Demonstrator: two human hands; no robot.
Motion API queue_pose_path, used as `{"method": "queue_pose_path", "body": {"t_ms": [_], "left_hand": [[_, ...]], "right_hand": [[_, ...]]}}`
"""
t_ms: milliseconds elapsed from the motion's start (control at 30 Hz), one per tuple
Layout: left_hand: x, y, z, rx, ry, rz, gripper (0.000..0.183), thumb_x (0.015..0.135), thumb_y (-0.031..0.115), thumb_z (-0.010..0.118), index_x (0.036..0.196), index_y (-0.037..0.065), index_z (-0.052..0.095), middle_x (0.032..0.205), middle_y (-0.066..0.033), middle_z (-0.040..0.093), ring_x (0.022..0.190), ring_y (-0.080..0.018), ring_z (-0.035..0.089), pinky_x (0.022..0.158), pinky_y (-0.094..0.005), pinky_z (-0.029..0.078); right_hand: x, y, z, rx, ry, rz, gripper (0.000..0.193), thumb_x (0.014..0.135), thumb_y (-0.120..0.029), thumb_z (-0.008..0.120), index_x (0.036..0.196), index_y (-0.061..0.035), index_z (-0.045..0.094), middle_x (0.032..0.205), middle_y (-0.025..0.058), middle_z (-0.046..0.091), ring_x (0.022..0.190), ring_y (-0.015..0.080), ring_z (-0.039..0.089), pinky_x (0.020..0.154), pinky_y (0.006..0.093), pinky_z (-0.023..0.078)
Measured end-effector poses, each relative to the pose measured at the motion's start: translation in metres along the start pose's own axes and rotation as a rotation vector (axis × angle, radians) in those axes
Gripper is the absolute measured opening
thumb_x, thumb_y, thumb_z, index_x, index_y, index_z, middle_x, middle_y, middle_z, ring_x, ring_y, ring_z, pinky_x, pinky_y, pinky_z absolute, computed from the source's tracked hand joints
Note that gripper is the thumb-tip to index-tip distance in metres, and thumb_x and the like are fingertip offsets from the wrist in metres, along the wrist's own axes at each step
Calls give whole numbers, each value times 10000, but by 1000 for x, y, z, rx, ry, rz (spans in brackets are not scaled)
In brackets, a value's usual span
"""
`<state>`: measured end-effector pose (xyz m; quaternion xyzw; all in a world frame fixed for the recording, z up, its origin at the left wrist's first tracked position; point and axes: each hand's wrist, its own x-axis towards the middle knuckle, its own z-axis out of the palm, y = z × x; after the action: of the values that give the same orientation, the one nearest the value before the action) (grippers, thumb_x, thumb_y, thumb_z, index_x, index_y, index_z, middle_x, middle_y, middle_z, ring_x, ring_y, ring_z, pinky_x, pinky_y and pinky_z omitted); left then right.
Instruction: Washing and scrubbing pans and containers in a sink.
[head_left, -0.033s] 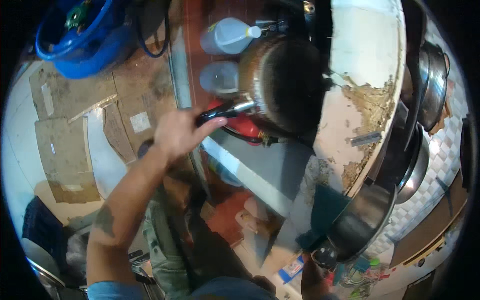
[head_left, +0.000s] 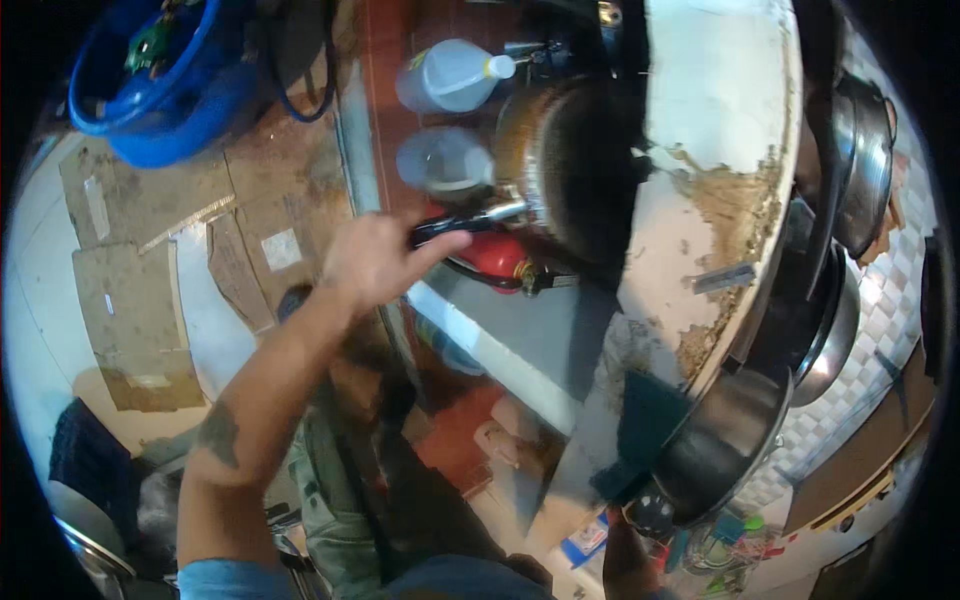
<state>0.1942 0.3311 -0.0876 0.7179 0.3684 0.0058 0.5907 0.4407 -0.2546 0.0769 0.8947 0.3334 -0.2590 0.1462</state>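
My left hand (head_left: 375, 258) is closed around the black handle (head_left: 448, 230) of a pan (head_left: 585, 170). A metal neck joins the handle to the pan's scorched brown side, and much of the pan is in deep shadow. Below the handle lies a red rounded vessel (head_left: 497, 258) with a brass fitting. Left of the pan are a translucent jug (head_left: 458, 75) with a white cap and a clear container (head_left: 445, 160). A dark brown shape at the lower edge, beside a dark teal piece (head_left: 650, 430), may be my right arm; no fingers show there.
A worn pale counter (head_left: 690, 235) with a flaking edge runs along the right, a small metal piece (head_left: 724, 278) on it. Metal pans (head_left: 725, 435) stand beyond it. A blue basket (head_left: 150, 140) and flat cardboard sheets (head_left: 135, 300) are at left. A whitish beam (head_left: 500, 355) crosses the middle.
My left hand and the pan have shifted slightly to the right, nearer the counter. The grip on the handle is the same.
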Motion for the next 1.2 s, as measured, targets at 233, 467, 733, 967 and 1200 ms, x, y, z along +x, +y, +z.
{"method": "queue_pose_path", "body": {"t_ms": [233, 467, 733, 967, 1200], "left_hand": [[136, 100, 116, 246, -94, 392, 480, 933, 449, 402, 1070, 31, 593, 884, -221, 657, 870, -352, 634, 739, -437, 509], [109, 159, 248, 174, 235, 784, 275, 917, 269, 494, 1009, 23, 575, 868, -154, 644, 771, -286, 620, 677, -373, 503], [10, 197, 292, 127, 232, 849, 279, 904, 281, 510, 993, 25, 573, 870, -139, 623, 773, -266, 600, 683, -360, 489], [-70, 159, 250, 224, 255, 818, 283, 892, 291, 524, 979, 26, 572, 871, -126, 604, 776, -249, 582, 688, -348, 476], [-92, 116, 213, 189, 359, 766, 288, 881, 301, 538, 965, 27, 570, 872, -113, 585, 778, -232, 564, 693, -336, 464]], "right_hand": [[-24, -24, -7, 233, 163, -32, 331, 885, -216, 520, 1144, -17, 566, 1115, 129, 586, 1036, 289, 538, 897, 411, 391], [58, -49, -48, 407, 441, 91, 308, 882, -203, 518, 1128, -27, 577, 1089, 127, 596, 1016, 290, 546, 887, 415, 395], [-25, -40, -45, 626, 797, 306, 285, 879, -188, 516, 1110, -38, 590, 1059, 124, 607, 993, 291, 554, 875, 420, 400], [-56, -36, -59, 898, 1045, 424, 266, 876, -174, 514, 1094, -48, 601, 1032, 121, 616, 973, 293, 561, 865, 424, 404], [-64, -40, -45, 885, 1031, 539, 252, 862, -187, 460, 1021, -107, 639, 930, 101, 623, 911, 283, 563, 836, 388, 399]]}}
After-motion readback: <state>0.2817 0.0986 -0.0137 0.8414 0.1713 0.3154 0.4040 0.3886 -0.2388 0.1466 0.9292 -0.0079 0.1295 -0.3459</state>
